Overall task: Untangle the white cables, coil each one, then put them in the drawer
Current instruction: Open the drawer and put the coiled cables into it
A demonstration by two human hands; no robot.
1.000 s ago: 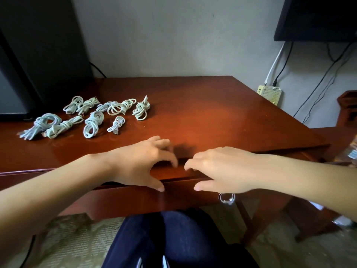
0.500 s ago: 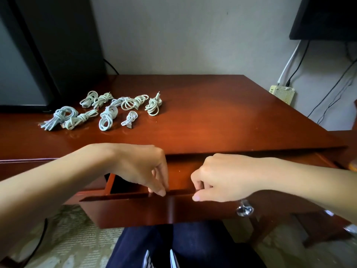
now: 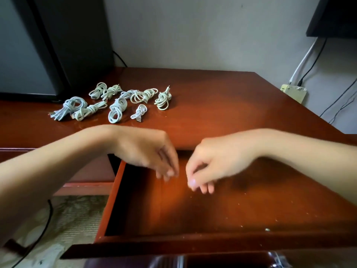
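Observation:
Several coiled white cables [image 3: 116, 104] lie in a loose group on the far left of the brown wooden desk [image 3: 222, 105]. The desk drawer [image 3: 193, 215] stands pulled far out, its wooden floor bare apart from small crumbs. My left hand [image 3: 146, 153] and my right hand [image 3: 212, 163] hover side by side over the back of the drawer, fingers hanging loosely downward and apart. Neither hand holds anything or touches the drawer.
A large black screen [image 3: 48, 45] stands at the desk's back left, behind the cables. A power strip [image 3: 293, 92] with plugged cords hangs on the wall at right. Another dark screen [image 3: 336, 14] is at top right. A patterned rug [image 3: 73, 219] lies below left.
The drawer has slid far out toward me. Both hands have let go of its front edge and risen over its inside. The cables have not moved.

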